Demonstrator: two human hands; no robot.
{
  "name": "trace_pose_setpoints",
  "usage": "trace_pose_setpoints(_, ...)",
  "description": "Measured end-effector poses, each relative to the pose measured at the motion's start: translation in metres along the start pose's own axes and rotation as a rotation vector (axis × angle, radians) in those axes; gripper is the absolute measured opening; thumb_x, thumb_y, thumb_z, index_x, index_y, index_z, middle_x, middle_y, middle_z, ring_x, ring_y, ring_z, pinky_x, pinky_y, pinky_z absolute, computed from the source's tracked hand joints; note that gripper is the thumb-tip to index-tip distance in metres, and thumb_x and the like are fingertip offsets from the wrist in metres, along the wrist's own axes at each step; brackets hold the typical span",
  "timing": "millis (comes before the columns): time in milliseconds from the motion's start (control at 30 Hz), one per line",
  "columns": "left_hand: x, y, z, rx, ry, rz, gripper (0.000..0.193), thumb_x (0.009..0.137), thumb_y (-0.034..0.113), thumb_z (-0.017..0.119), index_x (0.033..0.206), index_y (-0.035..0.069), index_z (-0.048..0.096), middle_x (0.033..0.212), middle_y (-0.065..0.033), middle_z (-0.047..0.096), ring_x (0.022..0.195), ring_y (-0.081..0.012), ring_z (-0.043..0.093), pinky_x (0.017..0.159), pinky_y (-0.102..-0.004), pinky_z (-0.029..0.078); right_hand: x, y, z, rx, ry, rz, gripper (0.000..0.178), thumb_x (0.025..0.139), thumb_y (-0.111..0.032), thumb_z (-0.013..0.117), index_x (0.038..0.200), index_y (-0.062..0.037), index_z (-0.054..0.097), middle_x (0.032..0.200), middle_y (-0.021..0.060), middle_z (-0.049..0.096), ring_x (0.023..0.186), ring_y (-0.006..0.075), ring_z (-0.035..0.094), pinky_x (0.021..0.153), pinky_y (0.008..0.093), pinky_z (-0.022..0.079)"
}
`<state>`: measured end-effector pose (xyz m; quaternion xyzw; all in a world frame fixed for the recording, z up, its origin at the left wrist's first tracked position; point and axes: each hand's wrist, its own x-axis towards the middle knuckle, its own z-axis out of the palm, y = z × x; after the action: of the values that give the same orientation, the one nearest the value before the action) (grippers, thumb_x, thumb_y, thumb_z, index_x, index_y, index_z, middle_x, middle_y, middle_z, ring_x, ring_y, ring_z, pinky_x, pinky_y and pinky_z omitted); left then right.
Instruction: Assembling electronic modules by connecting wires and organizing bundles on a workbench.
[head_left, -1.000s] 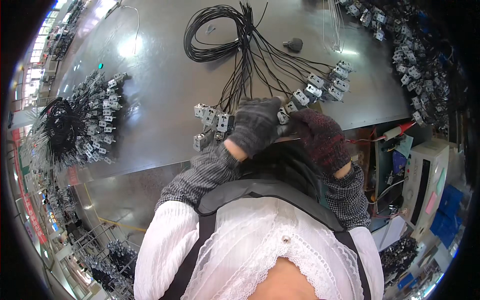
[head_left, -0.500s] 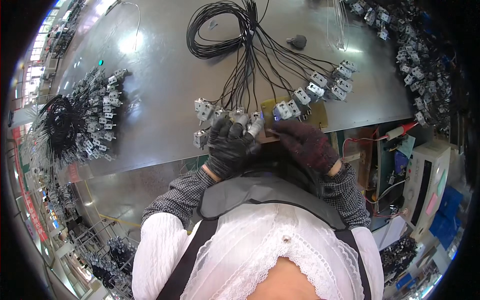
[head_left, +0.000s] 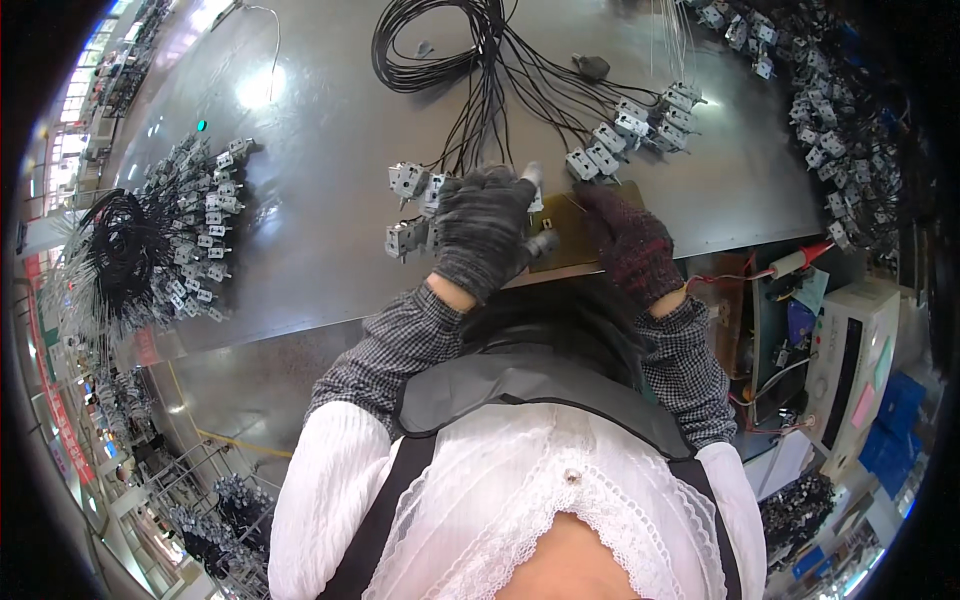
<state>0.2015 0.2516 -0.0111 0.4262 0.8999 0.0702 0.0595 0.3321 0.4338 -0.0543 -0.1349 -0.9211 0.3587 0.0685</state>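
Observation:
My left hand (head_left: 485, 228), in a dark grey knit glove with pale fingertips, lies palm down over a cluster of small metal housings (head_left: 407, 180) on black cables. Its thumb and index finger are spread apart, and nothing shows between them; the other fingertips hide some housings. In a dark red glove, my right hand (head_left: 630, 245) reaches with stretched fingers toward a second row of housings (head_left: 592, 160). Whether the fingertips touch the nearest housing I cannot tell. Between both hands sits a yellow-brown plate (head_left: 565, 240) at the table's near edge.
The metal table (head_left: 320, 200) carries a looped bundle of black cables (head_left: 425, 75) at the back and a dark lump (head_left: 592, 67) beside it. Piles of housings lie at left (head_left: 205, 230) and right (head_left: 825, 140). A light-coloured instrument box (head_left: 850, 350) and a red probe (head_left: 800, 260) are at right.
Both hands have moved farther from me, off the near edge. The right-hand row of housings has shifted back off the plate, baring it. My left hand's thumb and index finger have spread.

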Motion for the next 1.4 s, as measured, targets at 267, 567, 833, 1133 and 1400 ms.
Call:
trace_pose_setpoints(267, 0.018, -0.011, 0.018, -0.239, 0.028, 0.090, 0.052, 0.088, 0.045, 0.082, 0.125, 0.010, 0.070, 0.094, -0.0125, 0.076, 0.094, -0.0310, 0.073, 0.093, -0.0462, 0.052, 0.002, 0.013, 0.000, 0.028, 0.022, -0.072, 0.034, 0.104, -0.017, 0.062, 0.138, -0.0140, 0.066, 0.122, 0.0178, 0.075, 0.112, 0.0395, 0.072, 0.095, 0.0474, 0.058)
trace_pose_setpoints(567, 0.010, -0.006, 0.022, -0.421, -0.004, 0.127, 0.046, 0.089, 0.047, 0.084, 0.114, 0.009, 0.075, 0.079, -0.0082, 0.074, 0.075, -0.0259, 0.074, 0.073, -0.0381, 0.057, -0.002, 0.010, -0.007, 0.059, 0.013, -0.028, 0.035, 0.101, -0.014, 0.063, 0.135, -0.0132, 0.068, 0.126, 0.0178, 0.073, 0.111, 0.0407, 0.071, 0.097, 0.0495, 0.057)
trace_pose_setpoints(833, -0.004, 0.000, 0.040, -0.380, 0.266, 0.171, 0.053, 0.080, 0.047, 0.089, 0.118, 0.011, 0.076, 0.087, -0.0060, 0.077, 0.085, -0.0262, 0.073, 0.089, -0.0404, 0.052, -0.014, -0.022, -0.028, 0.222, 0.016, -0.120, 0.023, 0.102, -0.009, 0.066, 0.124, -0.0056, 0.072, 0.109, 0.0193, 0.076, 0.098, 0.0327, 0.076, 0.085, 0.0400, 0.060)
trace_pose_setpoints(1133, 0.000, 0.009, 0.034, -0.291, 0.173, 0.196, 0.059, 0.076, 0.049, 0.090, 0.120, 0.013, 0.076, 0.097, -0.0083, 0.078, 0.098, -0.0301, 0.072, 0.097, -0.0499, 0.047, -0.017, -0.037, -0.040, 0.106, 0.012, -0.146, 0.023, 0.097, -0.009, 0.068, 0.119, -0.0051, 0.074, 0.109, 0.0196, 0.076, 0.099, 0.0379, 0.075, 0.086, 0.0432, 0.061)
trace_pose_setpoints(1400, 0.005, 0.011, 0.028, -0.244, 0.172, 0.194, 0.056, 0.074, 0.048, 0.090, 0.115, 0.014, 0.076, 0.097, -0.0087, 0.078, 0.098, -0.0328, 0.071, 0.098, -0.0505, 0.046, -0.016, -0.040, -0.034, -0.081, -0.038, -0.119, 0.025, 0.095, -0.009, 0.068, 0.120, -0.0046, 0.074, 0.110, 0.0213, 0.076, 0.100, 0.0400, 0.075, 0.087, 0.0460, 0.061)
